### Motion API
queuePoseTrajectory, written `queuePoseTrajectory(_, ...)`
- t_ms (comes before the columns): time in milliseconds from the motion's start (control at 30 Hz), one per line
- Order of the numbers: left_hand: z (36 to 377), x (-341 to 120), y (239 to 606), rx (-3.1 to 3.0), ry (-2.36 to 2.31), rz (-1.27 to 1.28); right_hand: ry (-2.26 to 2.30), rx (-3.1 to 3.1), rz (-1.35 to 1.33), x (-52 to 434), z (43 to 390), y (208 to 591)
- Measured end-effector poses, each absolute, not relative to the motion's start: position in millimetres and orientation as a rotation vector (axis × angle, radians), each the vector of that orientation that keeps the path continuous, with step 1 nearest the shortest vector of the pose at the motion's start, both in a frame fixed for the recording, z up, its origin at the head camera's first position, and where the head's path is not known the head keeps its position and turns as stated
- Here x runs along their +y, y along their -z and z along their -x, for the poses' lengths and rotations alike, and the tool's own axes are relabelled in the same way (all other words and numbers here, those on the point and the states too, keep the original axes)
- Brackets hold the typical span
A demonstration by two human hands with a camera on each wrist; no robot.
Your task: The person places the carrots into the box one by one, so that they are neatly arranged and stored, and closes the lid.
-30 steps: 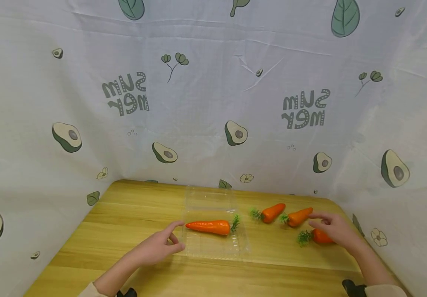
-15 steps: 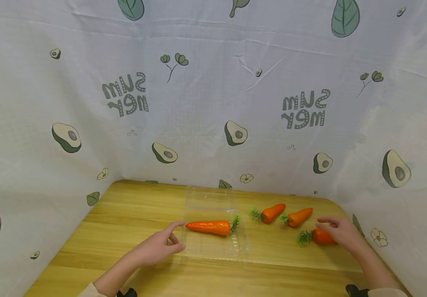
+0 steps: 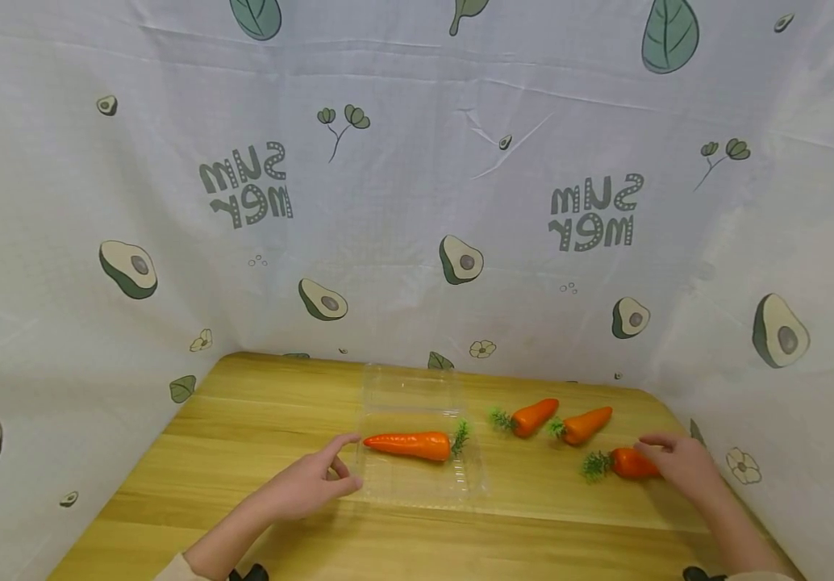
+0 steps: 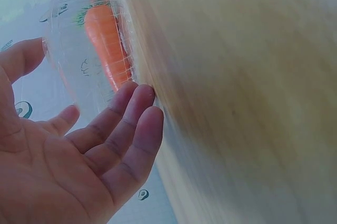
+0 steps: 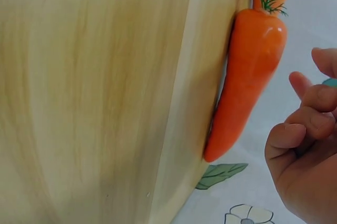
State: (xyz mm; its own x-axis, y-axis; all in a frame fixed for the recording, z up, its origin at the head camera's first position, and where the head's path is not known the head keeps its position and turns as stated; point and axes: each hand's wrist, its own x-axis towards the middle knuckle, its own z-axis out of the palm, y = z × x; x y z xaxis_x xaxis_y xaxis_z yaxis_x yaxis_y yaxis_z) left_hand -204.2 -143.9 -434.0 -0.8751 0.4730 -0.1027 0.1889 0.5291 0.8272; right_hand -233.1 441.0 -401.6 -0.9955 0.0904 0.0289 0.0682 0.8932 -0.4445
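A clear plastic clamshell box (image 3: pixel 420 482) lies with its lid folded back, and one toy carrot (image 3: pixel 410 445) with a green top is in it. My left hand (image 3: pixel 308 484) rests at the box's left edge, fingers spread and fingertips right at its side. In the left wrist view, thumb and fingers of the left hand (image 4: pixel 79 155) surround a corner of the box, which shows the carrot (image 4: pixel 108 42) through its wall. My right hand (image 3: pixel 681 468) hovers over the tip of the nearest loose carrot (image 3: pixel 627 463). The right wrist view shows loosely bent fingers (image 5: pixel 287 135) apart from that carrot (image 5: pixel 247 71).
Two more loose carrots, a left one (image 3: pixel 533 417) and a middle one (image 3: pixel 585 425), lie farther back on the wooden table (image 3: pixel 257 403). A patterned cloth (image 3: pixel 388 202) hangs behind and at both sides of the table.
My right hand has moved right and slightly nearer, away from the middle carrot to the tip end of the nearest one. My left hand, the box and the carrots stay in place.
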Motion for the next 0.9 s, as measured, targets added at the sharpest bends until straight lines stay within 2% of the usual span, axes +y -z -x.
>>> queuePoseTrajectory(900, 204, -144, 434, 2.46, -1.267, -0.543, -0.503, -3.057, 0.285, 457, 236, 416)
